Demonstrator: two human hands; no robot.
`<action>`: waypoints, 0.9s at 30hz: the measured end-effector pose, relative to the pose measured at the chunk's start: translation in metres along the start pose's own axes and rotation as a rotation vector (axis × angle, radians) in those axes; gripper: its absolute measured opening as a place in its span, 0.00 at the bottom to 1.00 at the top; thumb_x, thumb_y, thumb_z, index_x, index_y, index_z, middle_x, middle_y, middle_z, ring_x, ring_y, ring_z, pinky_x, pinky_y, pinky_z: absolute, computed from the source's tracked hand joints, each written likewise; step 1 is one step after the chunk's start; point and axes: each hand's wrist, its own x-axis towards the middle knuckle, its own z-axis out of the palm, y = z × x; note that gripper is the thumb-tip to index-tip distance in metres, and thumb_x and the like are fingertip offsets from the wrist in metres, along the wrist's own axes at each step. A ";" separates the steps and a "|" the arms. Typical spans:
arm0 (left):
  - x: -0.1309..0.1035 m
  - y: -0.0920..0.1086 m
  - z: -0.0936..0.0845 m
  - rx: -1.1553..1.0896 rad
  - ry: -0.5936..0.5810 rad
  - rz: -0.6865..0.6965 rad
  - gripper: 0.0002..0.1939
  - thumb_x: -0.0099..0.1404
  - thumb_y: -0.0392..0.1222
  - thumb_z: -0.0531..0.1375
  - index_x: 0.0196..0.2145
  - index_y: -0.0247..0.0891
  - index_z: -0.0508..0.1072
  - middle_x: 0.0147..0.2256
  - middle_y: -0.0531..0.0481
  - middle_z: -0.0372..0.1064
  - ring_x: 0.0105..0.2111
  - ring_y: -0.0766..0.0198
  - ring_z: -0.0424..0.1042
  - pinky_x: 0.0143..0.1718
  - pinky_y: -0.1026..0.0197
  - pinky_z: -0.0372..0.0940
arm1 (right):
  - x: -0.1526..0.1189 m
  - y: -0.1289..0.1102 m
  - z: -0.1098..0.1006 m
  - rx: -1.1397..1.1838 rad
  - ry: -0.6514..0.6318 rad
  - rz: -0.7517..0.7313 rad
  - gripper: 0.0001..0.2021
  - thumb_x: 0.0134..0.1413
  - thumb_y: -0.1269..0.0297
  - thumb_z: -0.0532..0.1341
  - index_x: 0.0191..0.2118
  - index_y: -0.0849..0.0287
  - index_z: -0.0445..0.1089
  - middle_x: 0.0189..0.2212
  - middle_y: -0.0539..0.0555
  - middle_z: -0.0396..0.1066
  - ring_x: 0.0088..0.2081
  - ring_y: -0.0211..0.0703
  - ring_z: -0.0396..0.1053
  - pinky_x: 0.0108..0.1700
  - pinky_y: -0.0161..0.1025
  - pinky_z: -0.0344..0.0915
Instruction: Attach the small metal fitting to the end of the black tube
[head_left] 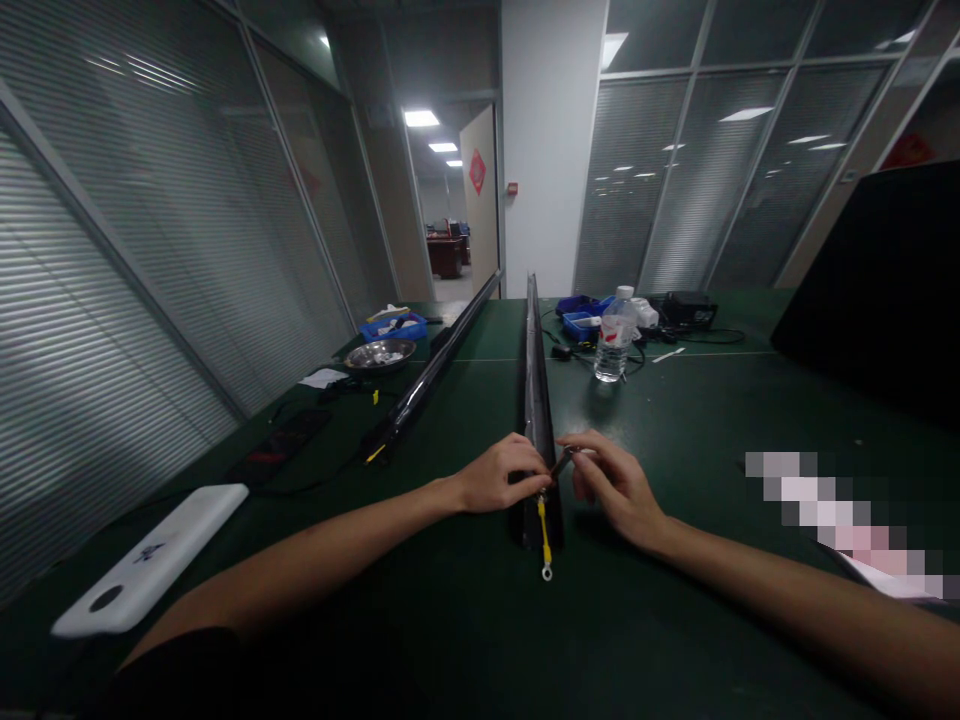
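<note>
A long dark, glossy rail [534, 385] lies lengthwise on the green table in front of me, its near end between my hands. From that end sticks out a short yellow wire [544, 530] with a ring terminal at its tip. My left hand [504, 477] rests over the rail with thumb and fingers pinched at the top of the wire; what they grip is hidden. My right hand [616, 492] is closed at the rail's right side. Between its thumb and fingers is a small slim metal tool [562, 461], its kind too small to tell.
Another dark rail [442, 360] lies to the left. Beyond it are a metal bowl [380, 356] and a blue tray [394, 328]. A water bottle [614, 337] stands at right, near blue bins [581, 325] and cables. A white case [154, 560] lies front left; a black screen [877, 290] is far right.
</note>
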 end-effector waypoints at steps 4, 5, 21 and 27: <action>0.000 -0.001 0.001 0.008 0.004 0.016 0.11 0.77 0.42 0.58 0.42 0.35 0.79 0.42 0.46 0.79 0.45 0.58 0.74 0.59 0.52 0.60 | 0.001 -0.003 0.000 0.002 0.001 -0.004 0.15 0.75 0.53 0.55 0.55 0.56 0.71 0.29 0.49 0.66 0.24 0.38 0.67 0.25 0.35 0.66; 0.000 -0.002 0.001 0.007 0.008 0.026 0.11 0.77 0.42 0.58 0.42 0.35 0.79 0.41 0.46 0.79 0.45 0.59 0.74 0.59 0.52 0.60 | 0.001 -0.002 0.000 0.005 0.000 -0.004 0.15 0.75 0.54 0.55 0.55 0.56 0.70 0.28 0.48 0.66 0.24 0.38 0.67 0.25 0.35 0.66; 0.001 -0.002 0.001 0.018 0.003 0.049 0.10 0.77 0.41 0.58 0.42 0.35 0.78 0.40 0.48 0.79 0.44 0.60 0.74 0.58 0.53 0.59 | -0.001 0.003 0.000 0.036 -0.006 0.019 0.12 0.75 0.57 0.57 0.55 0.56 0.72 0.29 0.48 0.66 0.25 0.36 0.67 0.25 0.34 0.65; 0.001 -0.002 0.000 0.015 -0.012 0.015 0.10 0.77 0.41 0.58 0.42 0.36 0.78 0.42 0.47 0.79 0.45 0.59 0.74 0.59 0.53 0.58 | 0.000 0.004 -0.001 0.014 -0.016 0.016 0.12 0.75 0.59 0.57 0.55 0.54 0.73 0.34 0.50 0.68 0.26 0.36 0.67 0.27 0.34 0.65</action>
